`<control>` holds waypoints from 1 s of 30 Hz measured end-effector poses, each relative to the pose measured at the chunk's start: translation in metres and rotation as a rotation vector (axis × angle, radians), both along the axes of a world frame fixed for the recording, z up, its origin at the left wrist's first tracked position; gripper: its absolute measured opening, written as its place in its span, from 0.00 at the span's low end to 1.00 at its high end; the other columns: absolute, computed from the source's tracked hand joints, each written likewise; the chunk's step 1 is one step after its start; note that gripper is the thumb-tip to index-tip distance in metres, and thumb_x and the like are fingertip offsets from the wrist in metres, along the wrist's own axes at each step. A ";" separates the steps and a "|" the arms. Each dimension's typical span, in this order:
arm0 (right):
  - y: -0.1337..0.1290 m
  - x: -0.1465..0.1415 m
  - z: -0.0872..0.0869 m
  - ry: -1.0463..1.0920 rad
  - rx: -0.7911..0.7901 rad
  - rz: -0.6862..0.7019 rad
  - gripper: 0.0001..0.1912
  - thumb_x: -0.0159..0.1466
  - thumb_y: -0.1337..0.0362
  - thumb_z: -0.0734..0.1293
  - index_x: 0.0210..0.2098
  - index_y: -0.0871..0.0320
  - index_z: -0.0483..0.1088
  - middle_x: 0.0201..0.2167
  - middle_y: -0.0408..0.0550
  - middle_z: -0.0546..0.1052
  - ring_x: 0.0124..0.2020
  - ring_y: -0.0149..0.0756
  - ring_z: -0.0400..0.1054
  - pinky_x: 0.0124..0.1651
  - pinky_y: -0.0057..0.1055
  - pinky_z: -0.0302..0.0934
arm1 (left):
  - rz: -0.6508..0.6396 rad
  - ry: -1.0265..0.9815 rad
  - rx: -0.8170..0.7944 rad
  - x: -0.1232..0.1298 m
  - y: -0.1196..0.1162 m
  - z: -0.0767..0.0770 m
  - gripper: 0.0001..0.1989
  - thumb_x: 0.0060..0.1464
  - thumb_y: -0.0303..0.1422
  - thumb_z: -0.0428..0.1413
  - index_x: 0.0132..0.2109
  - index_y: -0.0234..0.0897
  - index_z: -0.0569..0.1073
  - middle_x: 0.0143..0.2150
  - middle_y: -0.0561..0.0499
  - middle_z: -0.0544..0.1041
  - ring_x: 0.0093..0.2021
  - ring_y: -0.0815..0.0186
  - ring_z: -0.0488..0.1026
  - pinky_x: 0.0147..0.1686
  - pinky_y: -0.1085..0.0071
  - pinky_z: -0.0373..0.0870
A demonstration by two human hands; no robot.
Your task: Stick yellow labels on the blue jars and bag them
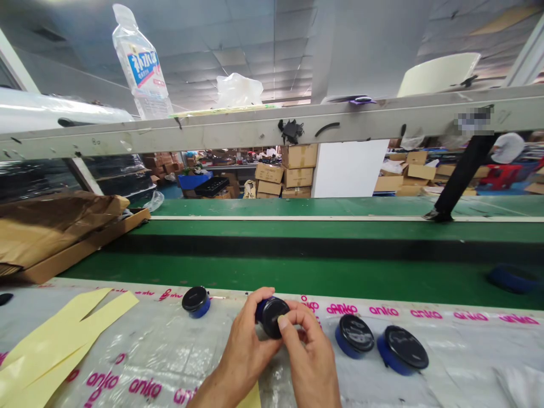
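A small round blue case with a glossy black top [274,318] is held up above the table's front part. My left hand [244,345] wraps it from the left, thumb and fingers around its side. From the right, my right hand [309,351] is closed at the same case, its thumb pressing on the black top near the edge; whether a thin film is pinched there I cannot tell. A similar case [196,301] stands to the left of my hands. Two more, one nearer [355,336] and one farther right [403,349], rest on the plastic-covered table.
A green conveyor belt [272,272] runs beyond the table, with a dark blue round case [514,279] on its right. Yellow paper strips [63,340] and a cardboard tray [85,246] lie left. A metal beam [238,126] crosses above, carrying a bottle [142,68].
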State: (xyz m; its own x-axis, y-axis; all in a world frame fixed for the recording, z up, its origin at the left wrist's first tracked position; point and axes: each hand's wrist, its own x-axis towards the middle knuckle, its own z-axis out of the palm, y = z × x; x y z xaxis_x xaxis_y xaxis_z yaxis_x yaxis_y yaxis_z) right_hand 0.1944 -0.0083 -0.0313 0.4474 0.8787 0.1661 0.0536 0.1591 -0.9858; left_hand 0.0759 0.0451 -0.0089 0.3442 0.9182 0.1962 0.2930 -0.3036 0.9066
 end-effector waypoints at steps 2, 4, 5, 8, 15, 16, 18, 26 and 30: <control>-0.001 -0.001 0.001 -0.016 0.002 -0.014 0.13 0.64 0.52 0.65 0.30 0.54 0.72 0.53 0.50 0.74 0.53 0.47 0.67 0.49 0.36 0.61 | -0.014 -0.017 -0.029 0.000 -0.001 0.001 0.30 0.49 0.35 0.67 0.58 0.45 0.66 0.59 0.46 0.73 0.55 0.54 0.75 0.57 0.57 0.70; -0.003 -0.004 0.007 -0.014 0.014 -0.046 0.13 0.65 0.52 0.65 0.30 0.54 0.72 0.53 0.50 0.75 0.53 0.47 0.66 0.50 0.36 0.60 | -0.031 -0.037 -0.046 0.000 -0.003 0.002 0.30 0.49 0.34 0.67 0.58 0.44 0.66 0.58 0.46 0.74 0.55 0.55 0.75 0.56 0.57 0.71; -0.004 -0.006 0.010 -0.008 0.026 -0.066 0.13 0.65 0.53 0.65 0.30 0.54 0.72 0.52 0.50 0.75 0.52 0.47 0.67 0.50 0.36 0.60 | -0.039 -0.047 -0.049 0.000 -0.003 0.003 0.30 0.49 0.34 0.67 0.58 0.44 0.66 0.58 0.46 0.74 0.55 0.55 0.75 0.56 0.57 0.71; -0.006 -0.009 0.016 0.004 0.055 -0.108 0.13 0.65 0.54 0.65 0.29 0.54 0.72 0.50 0.50 0.75 0.52 0.46 0.66 0.51 0.37 0.59 | -0.048 -0.065 -0.047 0.000 -0.003 0.004 0.30 0.49 0.34 0.67 0.58 0.44 0.67 0.59 0.45 0.73 0.55 0.54 0.75 0.57 0.57 0.70; -0.006 -0.004 0.010 -0.063 0.048 -0.054 0.12 0.65 0.54 0.65 0.30 0.53 0.72 0.51 0.50 0.75 0.54 0.47 0.66 0.53 0.38 0.58 | -0.050 -0.067 -0.057 -0.001 -0.003 0.006 0.30 0.49 0.33 0.66 0.58 0.43 0.66 0.59 0.45 0.73 0.56 0.54 0.74 0.58 0.57 0.69; -0.007 -0.005 0.012 -0.058 0.050 -0.061 0.12 0.65 0.54 0.65 0.30 0.53 0.72 0.51 0.50 0.75 0.54 0.46 0.66 0.54 0.38 0.57 | -0.057 -0.066 -0.058 -0.001 -0.003 0.007 0.30 0.50 0.33 0.66 0.58 0.43 0.66 0.59 0.45 0.73 0.56 0.54 0.74 0.58 0.57 0.69; -0.008 -0.008 0.016 -0.040 0.053 -0.085 0.13 0.66 0.53 0.64 0.30 0.53 0.71 0.50 0.49 0.75 0.53 0.46 0.66 0.55 0.37 0.57 | -0.063 -0.065 -0.058 -0.001 -0.005 0.008 0.30 0.50 0.33 0.66 0.58 0.43 0.66 0.59 0.45 0.73 0.57 0.54 0.74 0.59 0.57 0.69; -0.009 -0.007 0.017 -0.082 0.063 -0.085 0.12 0.65 0.54 0.65 0.30 0.53 0.71 0.50 0.50 0.75 0.53 0.46 0.66 0.52 0.36 0.59 | -0.090 -0.066 -0.054 -0.003 -0.005 0.008 0.30 0.50 0.35 0.67 0.58 0.43 0.66 0.58 0.44 0.73 0.55 0.54 0.75 0.58 0.57 0.69; -0.008 -0.005 0.014 -0.078 0.065 -0.097 0.12 0.66 0.54 0.64 0.29 0.53 0.71 0.50 0.51 0.75 0.53 0.47 0.66 0.52 0.37 0.58 | -0.082 -0.079 -0.056 -0.004 -0.005 0.008 0.30 0.50 0.36 0.67 0.58 0.43 0.66 0.59 0.45 0.72 0.55 0.55 0.75 0.58 0.58 0.70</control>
State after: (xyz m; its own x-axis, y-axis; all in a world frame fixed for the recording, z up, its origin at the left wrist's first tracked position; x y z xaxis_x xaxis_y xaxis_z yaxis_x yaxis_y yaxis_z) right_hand 0.1892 -0.0167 -0.0174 0.5134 0.8182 0.2587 0.1479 0.2126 -0.9659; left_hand 0.0724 0.0402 -0.0007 0.4040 0.8978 0.1750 0.1962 -0.2720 0.9421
